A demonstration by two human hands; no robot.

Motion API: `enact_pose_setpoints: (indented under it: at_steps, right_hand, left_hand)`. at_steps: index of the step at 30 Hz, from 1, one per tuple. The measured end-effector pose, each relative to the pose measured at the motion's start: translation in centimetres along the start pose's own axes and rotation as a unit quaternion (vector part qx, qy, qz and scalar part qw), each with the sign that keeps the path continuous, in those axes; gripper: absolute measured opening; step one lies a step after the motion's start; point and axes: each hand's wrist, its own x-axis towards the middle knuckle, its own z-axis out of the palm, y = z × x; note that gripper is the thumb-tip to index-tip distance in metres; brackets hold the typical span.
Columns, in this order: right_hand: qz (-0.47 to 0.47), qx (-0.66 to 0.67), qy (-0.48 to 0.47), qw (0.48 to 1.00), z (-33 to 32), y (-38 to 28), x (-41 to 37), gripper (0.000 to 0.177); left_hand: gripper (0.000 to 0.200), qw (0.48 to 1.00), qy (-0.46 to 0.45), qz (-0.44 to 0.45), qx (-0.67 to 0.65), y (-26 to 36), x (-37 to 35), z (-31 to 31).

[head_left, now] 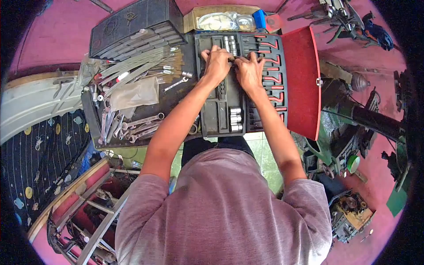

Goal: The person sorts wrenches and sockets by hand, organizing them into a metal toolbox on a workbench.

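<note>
A black socket tray (pixel 210 128) lies on the bench in front of me, with rows of silver sockets (pixel 236 118) at its near end and more sockets (pixel 230 44) at its far end. My left hand (pixel 217 65) is over the tray's middle, fingers bent downward. Close beside it, my right hand (pixel 250 73) reaches over the tray's right edge, its fingers curled too. Thumbs and fingertips almost meet at a small dark spot. Whatever they grip there is too hidden to make out. Red-handled tools (pixel 274 79) sit in a black holder right of my right hand.
A red metal lid (pixel 300 84) stands at the right. Left are a grey drawer cabinet (pixel 137 31), long thin rods (pixel 137 66), a plastic bag (pixel 134 95) and several wrenches (pixel 143 126). Behind the tray is a cardboard box (pixel 221 20). A metal frame (pixel 95 212) stands lower left.
</note>
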Motion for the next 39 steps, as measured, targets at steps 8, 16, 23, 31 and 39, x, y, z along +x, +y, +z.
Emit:
enact_pose_setpoints:
  at_steps: [8, 16, 23, 31, 39]
  right_hand:
    - [-0.008, 0.015, 0.005, 1.0, -0.6, 0.0, -0.2, 0.021]
    - [-0.033, 0.024, -0.004, 0.999, -0.6, 0.3, 0.1, 0.029]
    - [-0.046, 0.006, -0.03, 0.998, -0.9, 0.5, -0.2, 0.032]
    - [-0.059, 0.01, -0.018, 0.998, -0.9, 0.7, 0.0, 0.031]
    - [-0.064, -0.052, -0.045, 0.996, -1.1, 0.4, 0.4, 0.026]
  left_hand:
    - [0.021, 1.0, -0.016, 0.004, -0.008, 0.1, -0.3, -0.4]
    - [0.022, 0.999, -0.035, -0.021, -0.019, 0.3, -0.9, -0.9]
    - [0.025, 0.999, -0.042, -0.014, -0.009, 1.0, -1.3, -2.0]
    - [0.022, 0.999, -0.04, -0.02, 0.006, 1.3, -1.5, -2.0]
    - [0.023, 1.0, 0.011, 0.006, 0.011, 1.7, -1.9, -2.1]
